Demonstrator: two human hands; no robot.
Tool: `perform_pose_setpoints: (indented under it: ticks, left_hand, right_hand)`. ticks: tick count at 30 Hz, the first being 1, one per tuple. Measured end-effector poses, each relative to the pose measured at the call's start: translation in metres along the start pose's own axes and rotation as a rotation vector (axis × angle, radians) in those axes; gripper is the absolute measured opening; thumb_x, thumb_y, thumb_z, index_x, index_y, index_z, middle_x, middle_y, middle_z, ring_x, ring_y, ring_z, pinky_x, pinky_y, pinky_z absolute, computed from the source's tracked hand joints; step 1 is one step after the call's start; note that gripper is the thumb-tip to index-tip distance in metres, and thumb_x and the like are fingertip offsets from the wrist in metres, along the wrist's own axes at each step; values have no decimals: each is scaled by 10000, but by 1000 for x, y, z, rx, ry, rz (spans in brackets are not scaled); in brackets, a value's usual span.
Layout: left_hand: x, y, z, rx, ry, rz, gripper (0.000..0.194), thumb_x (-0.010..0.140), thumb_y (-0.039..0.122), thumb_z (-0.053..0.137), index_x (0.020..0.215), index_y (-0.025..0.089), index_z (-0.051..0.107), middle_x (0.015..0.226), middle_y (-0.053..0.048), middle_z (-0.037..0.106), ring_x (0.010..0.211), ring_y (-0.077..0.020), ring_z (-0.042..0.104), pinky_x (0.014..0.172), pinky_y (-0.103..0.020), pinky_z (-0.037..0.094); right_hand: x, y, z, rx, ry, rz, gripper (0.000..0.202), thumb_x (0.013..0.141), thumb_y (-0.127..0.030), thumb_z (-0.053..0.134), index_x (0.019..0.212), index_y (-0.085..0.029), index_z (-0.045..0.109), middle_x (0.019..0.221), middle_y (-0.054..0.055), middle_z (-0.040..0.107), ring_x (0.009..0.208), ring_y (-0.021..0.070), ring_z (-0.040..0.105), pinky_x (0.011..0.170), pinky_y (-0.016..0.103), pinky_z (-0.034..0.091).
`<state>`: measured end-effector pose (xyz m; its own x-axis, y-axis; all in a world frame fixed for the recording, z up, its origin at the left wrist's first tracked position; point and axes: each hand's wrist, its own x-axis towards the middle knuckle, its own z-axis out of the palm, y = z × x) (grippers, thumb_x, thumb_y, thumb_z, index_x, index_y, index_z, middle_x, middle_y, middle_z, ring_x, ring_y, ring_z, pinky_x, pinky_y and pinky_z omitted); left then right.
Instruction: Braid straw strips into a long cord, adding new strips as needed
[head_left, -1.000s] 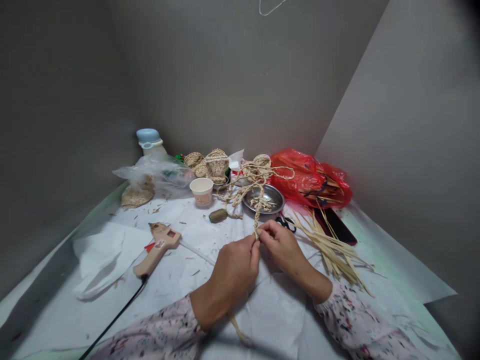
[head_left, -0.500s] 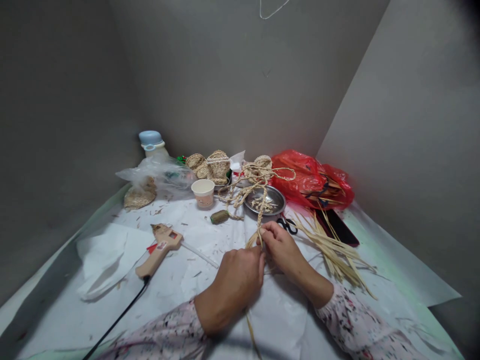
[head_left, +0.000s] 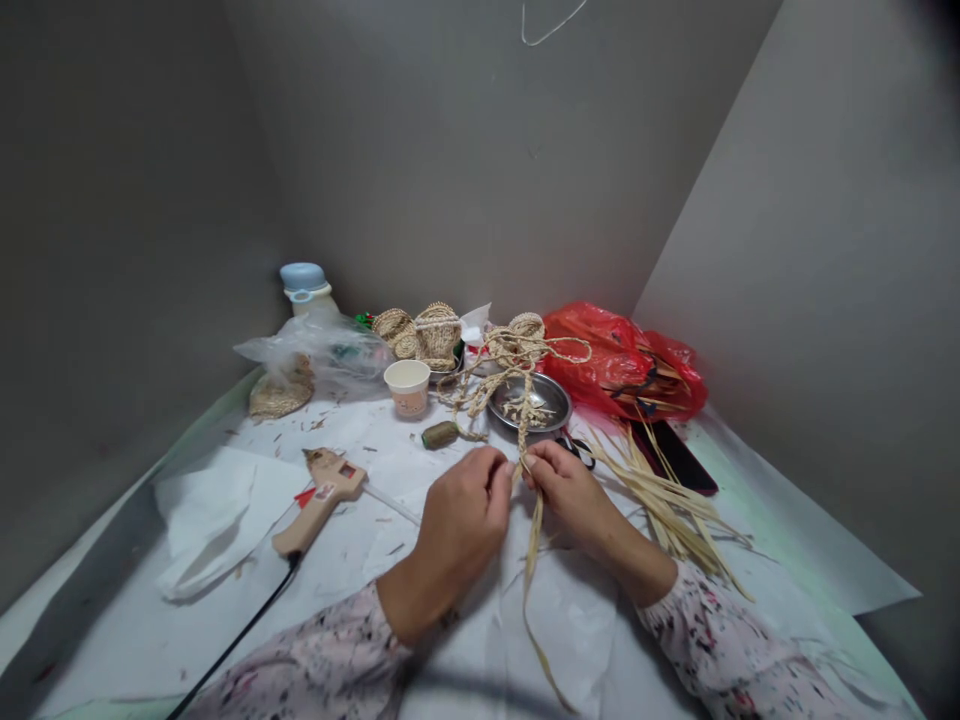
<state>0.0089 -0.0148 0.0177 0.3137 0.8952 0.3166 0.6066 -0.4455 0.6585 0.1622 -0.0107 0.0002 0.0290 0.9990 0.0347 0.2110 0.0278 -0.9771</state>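
A pale braided straw cord (head_left: 523, 430) runs from the far pile over a metal bowl (head_left: 555, 402) to my fingers. My right hand (head_left: 570, 495) pinches the near end of the braid between thumb and fingers. Just left of it, my left hand (head_left: 469, 510) is closed, its fingertips on a straw strand at the braid's end; part of that grip is hidden behind the hand. One loose straw strand (head_left: 531, 590) hangs between the hands toward me. Black-handled scissors (head_left: 581, 452) lie just beyond my right hand, partly covered.
A glue gun (head_left: 322, 500) with its cord lies at left, near crumpled white paper (head_left: 206, 510). Behind stand a paper cup (head_left: 408, 390) and woven straw pieces (head_left: 437, 338). At right are a red plastic bag (head_left: 600, 350), loose straw strips (head_left: 660, 490) and a dark phone-like slab (head_left: 686, 462).
My left hand has moved up and slightly left, away from under the right hand. The loose strand now hangs in view between both hands. My right hand keeps its pinch on the braid.
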Motion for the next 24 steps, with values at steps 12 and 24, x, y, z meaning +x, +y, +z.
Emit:
perform_pose_setpoints:
  ticks: [12,24]
  left_hand:
    - [13,-26,17,-473,-314,-81,334,899,426,383,794,166,566,766,-33,599,723,-165,506,689,-269,387]
    - [13,-23,21,-597,-278,-382,267,796,346,487,593,179,534,424,71,343,399,-87,277,454,-228,210]
  right_hand:
    - [-1,-3,-3,-137,-128,-136,144,833,-231,481,767,-174,596,708,-7,609,691,139,558,675,252,425]
    - [1,-16,-16,-257,-142,-21,228,822,-284,526,767,-154,705,667,3,647,620,141,536,614,253,397]
